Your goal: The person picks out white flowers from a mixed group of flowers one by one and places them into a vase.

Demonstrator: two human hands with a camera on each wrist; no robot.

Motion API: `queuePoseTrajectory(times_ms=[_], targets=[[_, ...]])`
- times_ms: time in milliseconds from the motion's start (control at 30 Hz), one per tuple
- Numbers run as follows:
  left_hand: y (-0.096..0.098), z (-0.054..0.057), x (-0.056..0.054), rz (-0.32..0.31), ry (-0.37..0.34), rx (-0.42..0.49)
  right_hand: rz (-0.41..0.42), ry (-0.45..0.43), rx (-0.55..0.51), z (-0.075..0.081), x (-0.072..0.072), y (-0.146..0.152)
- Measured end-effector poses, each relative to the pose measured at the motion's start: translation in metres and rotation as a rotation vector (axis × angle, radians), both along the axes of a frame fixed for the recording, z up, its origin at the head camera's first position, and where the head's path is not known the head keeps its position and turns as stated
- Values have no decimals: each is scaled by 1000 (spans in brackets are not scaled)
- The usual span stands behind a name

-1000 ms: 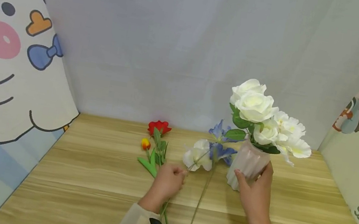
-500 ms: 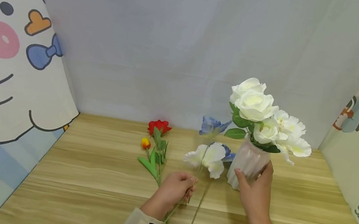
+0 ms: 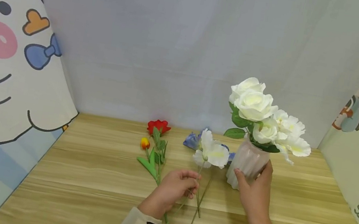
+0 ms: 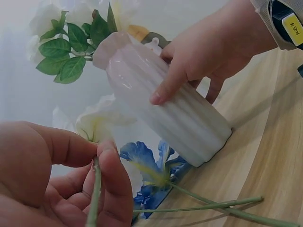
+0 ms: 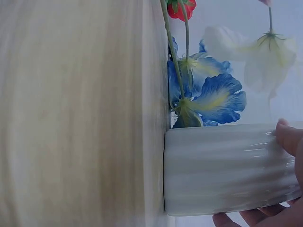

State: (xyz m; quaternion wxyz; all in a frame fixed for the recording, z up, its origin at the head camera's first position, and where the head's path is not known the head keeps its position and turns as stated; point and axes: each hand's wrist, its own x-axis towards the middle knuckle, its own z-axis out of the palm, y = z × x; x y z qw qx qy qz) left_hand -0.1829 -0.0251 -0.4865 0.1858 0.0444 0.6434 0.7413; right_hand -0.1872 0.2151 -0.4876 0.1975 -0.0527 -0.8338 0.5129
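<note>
My left hand (image 3: 179, 189) pinches the thin green stem (image 4: 94, 194) of a white artificial flower (image 3: 212, 153) between thumb and fingers. The bloom stands upright above the hand, left of a pale fluted vase (image 3: 247, 163). My right hand (image 3: 256, 196) grips that vase from its right side, its thumb (image 4: 163, 92) across the front. White roses (image 3: 253, 104) with green leaves and a ruffled white flower (image 3: 291, 134) fill the vase mouth. Blue flowers (image 5: 218, 99) lie behind the held bloom, their stems (image 4: 218, 205) crossing on the table.
To the left lie a red flower (image 3: 158, 126) and an orange-yellow tulip (image 3: 145, 143) with long green leaves, its stem running under the left forearm. A pale curtain (image 3: 176, 48) hangs behind the wooden table (image 3: 90, 176). Printed cloths flank it on both sides.
My left hand has moved right, carrying the white flower, which now stands more upright. One blue flower has shifted left and its stem has swung. The right hand and vase stay put.
</note>
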Motion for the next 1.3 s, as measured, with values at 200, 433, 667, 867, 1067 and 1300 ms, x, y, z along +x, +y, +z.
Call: queuePoseTrajectory(times_ms=[200,433,667,867,1067,1300], targets=[[0,5,-1,36,7,25,-1,-2,-5,1,1,0],[0,7,-1,63,33,30,6,-8,-6,0,1,1],[1,12,-1,98,75,37,10,-9,-5,0,1,1],[3,18,-6,130,98,72,14,-13,-10,1,1,1],[4,25,-10,134,133,81,11,-6,-14,1,0,1],[9,37,-13,152,190,92,8,4,-14,1,0,0]])
